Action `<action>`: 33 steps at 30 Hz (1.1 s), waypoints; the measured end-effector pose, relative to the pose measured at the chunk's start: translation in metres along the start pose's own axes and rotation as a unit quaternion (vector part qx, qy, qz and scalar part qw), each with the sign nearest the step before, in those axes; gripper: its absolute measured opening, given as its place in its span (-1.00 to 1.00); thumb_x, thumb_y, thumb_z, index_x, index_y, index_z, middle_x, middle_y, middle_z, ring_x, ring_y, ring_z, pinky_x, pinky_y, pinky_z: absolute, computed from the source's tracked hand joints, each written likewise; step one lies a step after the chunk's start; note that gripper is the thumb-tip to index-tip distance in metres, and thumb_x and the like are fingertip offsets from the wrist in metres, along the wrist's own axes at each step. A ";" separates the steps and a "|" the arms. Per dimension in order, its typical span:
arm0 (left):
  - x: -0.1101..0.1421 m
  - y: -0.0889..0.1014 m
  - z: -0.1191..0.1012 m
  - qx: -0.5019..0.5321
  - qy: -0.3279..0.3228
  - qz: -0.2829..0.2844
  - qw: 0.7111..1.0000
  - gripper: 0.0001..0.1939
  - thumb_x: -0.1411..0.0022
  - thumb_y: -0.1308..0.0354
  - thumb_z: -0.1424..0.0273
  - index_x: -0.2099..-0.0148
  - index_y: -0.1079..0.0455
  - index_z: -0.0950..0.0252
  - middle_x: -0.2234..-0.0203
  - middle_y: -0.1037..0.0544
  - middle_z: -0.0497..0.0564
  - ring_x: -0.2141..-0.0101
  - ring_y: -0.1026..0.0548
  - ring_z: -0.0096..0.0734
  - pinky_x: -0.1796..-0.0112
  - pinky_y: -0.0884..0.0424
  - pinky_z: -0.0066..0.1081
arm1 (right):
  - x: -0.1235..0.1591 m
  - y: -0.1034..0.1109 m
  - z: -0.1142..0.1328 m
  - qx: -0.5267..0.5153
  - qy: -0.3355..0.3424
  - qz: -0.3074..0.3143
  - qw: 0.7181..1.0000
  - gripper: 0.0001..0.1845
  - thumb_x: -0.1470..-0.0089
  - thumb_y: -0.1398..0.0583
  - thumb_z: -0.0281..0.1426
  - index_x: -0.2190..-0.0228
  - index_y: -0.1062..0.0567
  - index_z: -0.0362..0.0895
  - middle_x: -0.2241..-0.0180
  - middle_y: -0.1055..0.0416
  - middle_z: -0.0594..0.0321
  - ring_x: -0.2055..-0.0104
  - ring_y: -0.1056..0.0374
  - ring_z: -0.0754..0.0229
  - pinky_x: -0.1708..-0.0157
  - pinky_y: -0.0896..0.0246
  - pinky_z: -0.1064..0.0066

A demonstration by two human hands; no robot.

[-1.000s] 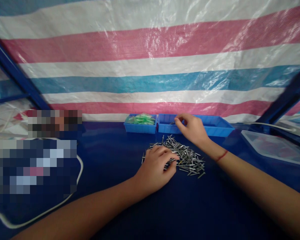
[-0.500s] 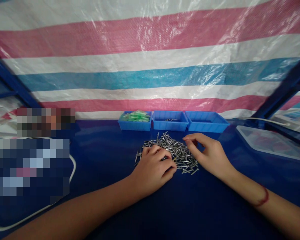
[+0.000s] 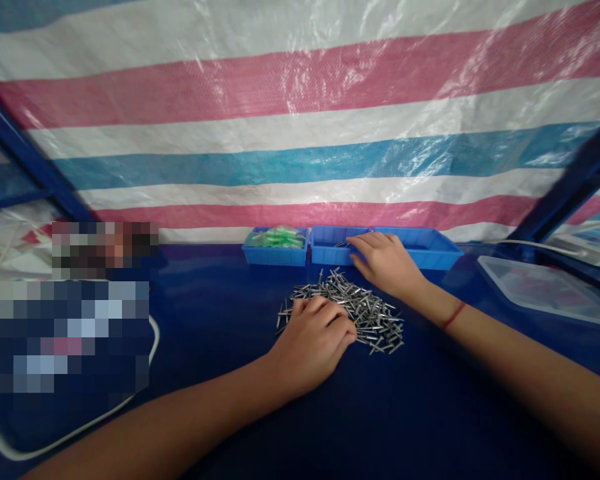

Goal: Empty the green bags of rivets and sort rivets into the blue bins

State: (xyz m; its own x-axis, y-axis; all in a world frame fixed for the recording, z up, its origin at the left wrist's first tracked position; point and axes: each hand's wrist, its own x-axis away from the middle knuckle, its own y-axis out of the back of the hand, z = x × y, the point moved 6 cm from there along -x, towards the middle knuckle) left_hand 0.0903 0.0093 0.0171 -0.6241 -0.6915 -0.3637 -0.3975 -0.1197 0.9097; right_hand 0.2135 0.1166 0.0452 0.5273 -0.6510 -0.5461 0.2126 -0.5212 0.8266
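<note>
A loose pile of metal blind rivets lies on the blue table. My left hand rests over the pile's near left side, with its fingers curled down and thumb and index finger close together. Whatever lies between those fingertips is hidden. My right hand reaches over the front wall of the middle blue bin, its thumb and index finger apart. A few rivets lie in that bin, just left of the right fingertips. No held piece shows in my right hand.
To the left, a blue bin holds green plastic pieces. Another blue bin stands at the right, partly behind my right hand. A translucent lid lies farther right. A white cable curves along the left.
My right hand has moved from the pile's right edge up and forward to the middle bin, and its fingers have parted. My left hand stays on the pile. The view has shifted slightly.
</note>
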 end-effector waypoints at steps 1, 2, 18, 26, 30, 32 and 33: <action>0.000 0.000 0.000 0.001 0.001 -0.002 1.000 -0.81 -0.35 0.04 0.37 0.24 -0.38 0.25 0.24 -0.48 -0.07 0.15 -0.31 -0.30 0.18 -0.10 -0.26 | -0.003 -0.003 0.000 -0.003 0.005 0.006 1.000 -0.68 -0.13 -0.05 -0.47 0.11 -0.46 -0.26 0.18 -0.48 -0.04 0.13 -0.35 -0.05 0.06 -0.08 0.09; 0.001 0.000 0.000 0.002 0.002 -0.004 1.000 -0.81 -0.35 0.05 0.37 0.24 -0.38 0.25 0.25 -0.48 -0.07 0.16 -0.31 -0.31 0.18 -0.10 -0.26 | -0.005 -0.006 0.000 -0.005 0.011 0.014 1.000 -0.70 -0.13 -0.04 -0.48 0.14 -0.47 -0.26 0.24 -0.51 -0.02 0.18 -0.38 -0.02 0.04 -0.06 0.09; 0.001 0.004 0.004 0.053 0.016 -0.028 0.998 -0.84 -0.35 0.07 0.41 0.25 -0.32 0.26 0.31 -0.51 -0.10 0.21 -0.35 -0.33 0.18 -0.12 -0.27 | 0.001 -0.019 -0.001 -0.095 0.042 0.016 0.994 -0.66 -0.10 0.02 -0.60 0.12 -0.42 -0.25 0.27 -0.48 0.03 0.22 -0.38 0.06 0.14 -0.23 0.19; 0.005 0.020 0.022 0.165 0.113 -0.151 0.968 -0.89 -0.32 0.02 0.41 0.26 -0.31 0.25 0.36 -0.50 -0.07 0.30 -0.42 -0.40 0.21 -0.22 -0.34 | 0.013 0.019 0.019 -0.148 0.009 -0.057 0.987 -0.67 -0.16 0.02 -0.51 0.06 -0.37 -0.17 0.10 -0.41 0.01 0.03 -0.29 0.00 0.03 -0.15 0.04; 0.009 0.025 0.030 0.215 0.137 -0.216 0.943 -0.89 -0.31 0.02 0.39 0.23 -0.32 0.25 0.37 -0.49 -0.05 0.33 -0.43 -0.40 0.24 -0.27 -0.37 | 0.039 0.040 0.052 -0.315 -0.053 -0.050 0.946 -0.78 -0.12 -0.05 -0.50 0.19 -0.39 -0.11 0.20 -0.46 0.15 0.14 -0.38 0.13 0.13 -0.28 0.23; 0.009 0.025 0.030 0.233 0.135 -0.221 0.937 -0.89 -0.31 0.02 0.39 0.22 -0.32 0.25 0.37 -0.50 -0.04 0.33 -0.44 -0.40 0.24 -0.29 -0.37 | 0.049 0.043 0.064 -0.387 -0.091 -0.038 0.917 -0.83 -0.10 -0.12 -0.44 0.22 -0.41 -0.09 0.24 -0.48 0.21 0.20 -0.41 0.18 0.19 -0.32 0.31; 0.009 0.025 0.030 0.240 0.131 -0.219 0.936 -0.88 -0.31 0.02 0.39 0.22 -0.32 0.25 0.37 -0.50 -0.04 0.33 -0.45 -0.40 0.24 -0.30 -0.38 | 0.053 0.044 0.068 -0.417 -0.106 -0.036 0.902 -0.86 -0.09 -0.14 -0.41 0.24 -0.43 -0.08 0.27 -0.48 0.24 0.23 -0.41 0.21 0.22 -0.33 0.36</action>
State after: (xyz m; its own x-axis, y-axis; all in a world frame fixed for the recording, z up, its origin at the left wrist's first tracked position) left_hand 0.0546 0.0212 0.0308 -0.1681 -0.8095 -0.5625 -0.8730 -0.1428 0.4664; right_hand 0.1944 0.0220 0.0431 0.3368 -0.7686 -0.5439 0.8313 -0.0286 0.5551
